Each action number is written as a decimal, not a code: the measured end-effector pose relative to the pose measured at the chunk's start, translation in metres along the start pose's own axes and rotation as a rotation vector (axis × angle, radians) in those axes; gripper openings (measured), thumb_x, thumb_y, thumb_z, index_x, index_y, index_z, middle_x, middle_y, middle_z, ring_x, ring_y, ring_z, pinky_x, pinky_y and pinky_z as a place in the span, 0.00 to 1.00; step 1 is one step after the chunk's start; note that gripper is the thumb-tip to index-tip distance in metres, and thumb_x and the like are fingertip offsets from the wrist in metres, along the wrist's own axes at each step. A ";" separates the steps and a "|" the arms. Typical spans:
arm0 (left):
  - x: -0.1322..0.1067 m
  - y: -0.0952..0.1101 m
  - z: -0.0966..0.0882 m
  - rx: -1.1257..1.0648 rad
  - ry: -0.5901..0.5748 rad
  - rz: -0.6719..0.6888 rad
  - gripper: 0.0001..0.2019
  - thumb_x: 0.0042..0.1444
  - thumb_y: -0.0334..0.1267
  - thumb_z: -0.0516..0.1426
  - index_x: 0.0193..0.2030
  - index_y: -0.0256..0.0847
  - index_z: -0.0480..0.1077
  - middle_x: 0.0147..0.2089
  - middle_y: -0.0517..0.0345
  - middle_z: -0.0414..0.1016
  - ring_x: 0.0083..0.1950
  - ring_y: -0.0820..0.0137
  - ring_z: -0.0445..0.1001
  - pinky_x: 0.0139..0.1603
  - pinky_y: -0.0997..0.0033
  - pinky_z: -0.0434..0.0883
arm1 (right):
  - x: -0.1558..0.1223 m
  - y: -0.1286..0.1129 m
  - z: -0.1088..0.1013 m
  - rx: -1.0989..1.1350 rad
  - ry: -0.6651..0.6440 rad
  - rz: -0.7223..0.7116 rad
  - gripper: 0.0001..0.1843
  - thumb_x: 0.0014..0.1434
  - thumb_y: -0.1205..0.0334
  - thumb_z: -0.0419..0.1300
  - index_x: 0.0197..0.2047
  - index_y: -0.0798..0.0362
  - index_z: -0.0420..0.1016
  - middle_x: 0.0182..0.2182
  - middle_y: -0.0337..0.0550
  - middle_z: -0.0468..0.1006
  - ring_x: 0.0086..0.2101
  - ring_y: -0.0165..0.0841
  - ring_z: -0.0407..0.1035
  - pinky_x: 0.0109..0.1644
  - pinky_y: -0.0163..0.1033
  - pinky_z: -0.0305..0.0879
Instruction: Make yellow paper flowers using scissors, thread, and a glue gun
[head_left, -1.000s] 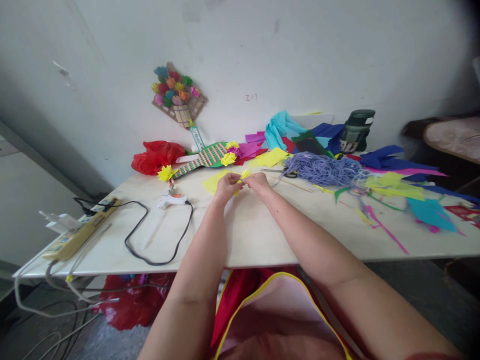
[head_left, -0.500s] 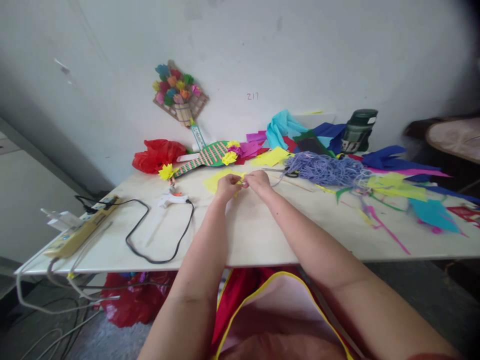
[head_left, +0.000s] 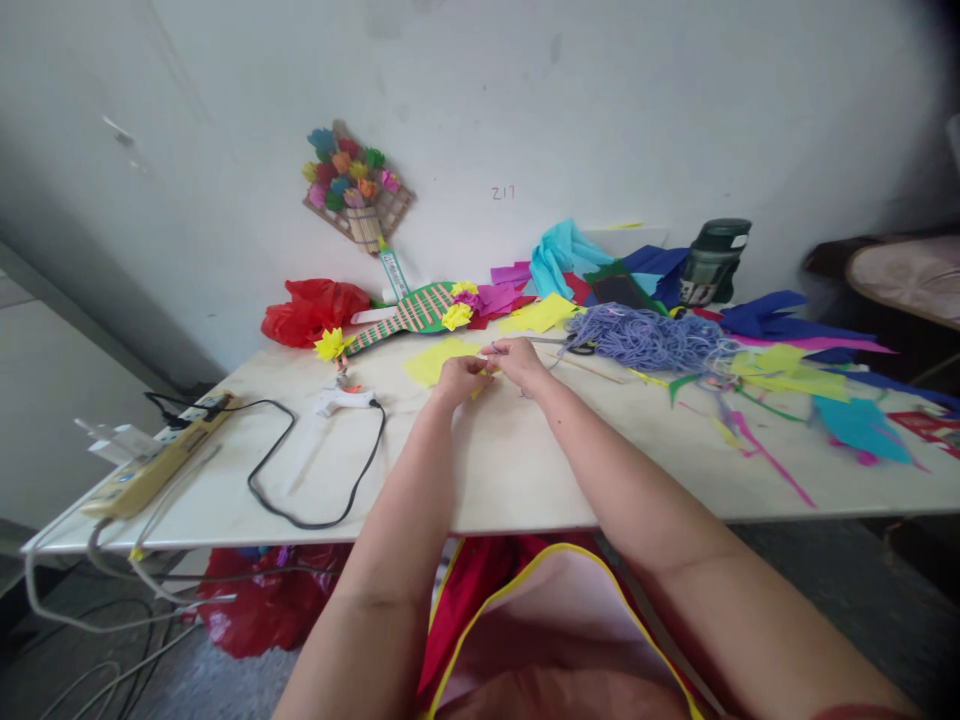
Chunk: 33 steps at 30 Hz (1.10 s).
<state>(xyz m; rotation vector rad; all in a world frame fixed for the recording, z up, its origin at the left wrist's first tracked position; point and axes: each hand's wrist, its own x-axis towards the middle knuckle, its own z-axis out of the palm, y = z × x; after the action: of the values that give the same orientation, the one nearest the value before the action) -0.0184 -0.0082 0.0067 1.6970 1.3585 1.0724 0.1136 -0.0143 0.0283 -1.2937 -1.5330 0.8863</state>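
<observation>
My left hand (head_left: 463,380) and right hand (head_left: 520,362) are together over the tabletop (head_left: 525,470), well in from its near edge. Left fingertips are pinched on a small yellow paper piece (head_left: 478,392), mostly hidden. Right fingers are bent at the same spot, a purple strand (head_left: 523,393) beside them; whether they grip anything, I cannot tell. A yellow sheet (head_left: 429,364) lies beyond my left hand. Toward the far edge, rightward: purple yarn bundle (head_left: 652,338). Toward the left edge: glue gun (head_left: 341,401).
</observation>
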 end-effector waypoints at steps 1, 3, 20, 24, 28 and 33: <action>-0.001 0.000 0.000 -0.017 -0.007 -0.004 0.12 0.35 0.31 0.62 0.32 0.37 0.77 0.27 0.58 0.76 0.28 0.72 0.71 0.30 0.75 0.66 | 0.001 0.001 0.000 0.010 -0.003 -0.012 0.15 0.45 0.70 0.55 0.36 0.57 0.78 0.31 0.41 0.79 0.31 0.29 0.71 0.37 0.34 0.66; -0.002 0.002 0.001 -0.049 -0.014 -0.023 0.12 0.36 0.34 0.62 0.32 0.37 0.77 0.26 0.58 0.75 0.27 0.73 0.71 0.30 0.76 0.66 | 0.003 0.004 0.000 0.029 -0.002 -0.040 0.14 0.44 0.71 0.55 0.35 0.57 0.78 0.31 0.41 0.79 0.32 0.29 0.71 0.39 0.34 0.66; -0.008 0.015 -0.001 0.003 -0.047 -0.185 0.10 0.46 0.40 0.59 0.29 0.33 0.74 0.23 0.56 0.75 0.25 0.73 0.72 0.29 0.76 0.69 | 0.012 0.004 -0.012 0.152 0.068 0.027 0.16 0.41 0.74 0.53 0.33 0.59 0.77 0.27 0.41 0.78 0.22 0.24 0.65 0.29 0.30 0.64; -0.006 0.014 0.000 -0.009 -0.069 -0.220 0.07 0.48 0.37 0.57 0.29 0.34 0.72 0.24 0.55 0.75 0.27 0.72 0.74 0.31 0.75 0.71 | 0.017 0.007 -0.025 0.113 0.161 -0.012 0.14 0.41 0.71 0.54 0.32 0.58 0.78 0.25 0.39 0.77 0.25 0.26 0.66 0.34 0.32 0.64; -0.007 0.017 0.001 -0.058 -0.074 -0.244 0.05 0.50 0.34 0.56 0.30 0.34 0.69 0.23 0.55 0.75 0.27 0.71 0.75 0.31 0.73 0.72 | 0.027 0.019 -0.040 0.024 0.226 -0.064 0.12 0.44 0.62 0.57 0.31 0.58 0.79 0.27 0.40 0.78 0.32 0.31 0.70 0.39 0.35 0.64; -0.006 0.018 0.003 -0.041 -0.054 -0.247 0.04 0.50 0.34 0.56 0.32 0.34 0.68 0.22 0.56 0.74 0.26 0.70 0.75 0.32 0.71 0.72 | 0.037 0.034 -0.054 -0.221 0.360 0.065 0.14 0.42 0.57 0.61 0.31 0.57 0.78 0.29 0.44 0.78 0.32 0.33 0.70 0.36 0.35 0.64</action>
<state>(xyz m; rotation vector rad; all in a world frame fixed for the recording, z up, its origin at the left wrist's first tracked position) -0.0091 -0.0181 0.0207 1.4735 1.4573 0.9008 0.1746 0.0270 0.0217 -1.5728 -1.3335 0.4958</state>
